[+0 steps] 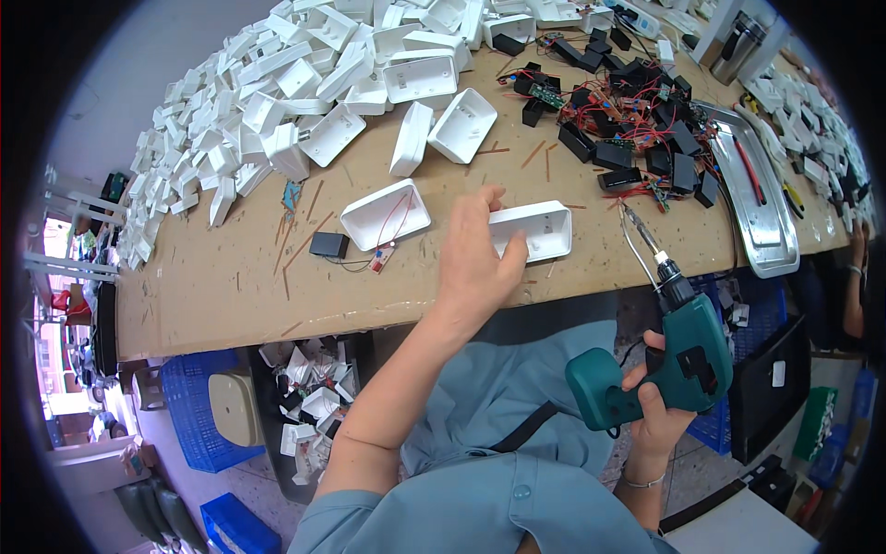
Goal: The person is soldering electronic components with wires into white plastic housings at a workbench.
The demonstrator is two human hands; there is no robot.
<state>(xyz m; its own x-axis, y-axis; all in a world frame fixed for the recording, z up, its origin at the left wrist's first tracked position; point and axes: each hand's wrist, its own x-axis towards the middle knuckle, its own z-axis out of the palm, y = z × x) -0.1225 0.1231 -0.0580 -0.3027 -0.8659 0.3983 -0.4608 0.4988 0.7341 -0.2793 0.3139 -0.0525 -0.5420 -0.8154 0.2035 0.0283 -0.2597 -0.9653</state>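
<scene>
Left hand [472,254] grips the light, stiff white plastic case [535,229] by its rim; right hand [660,406] clasps the green electric screwdriver [666,355]

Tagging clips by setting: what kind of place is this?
Likely a small electronics assembly workshop. A wooden bench holds a heap of white plastic housings and black wired modules; the right hand grips a green electric screwdriver, the left hand a white housing.
</scene>
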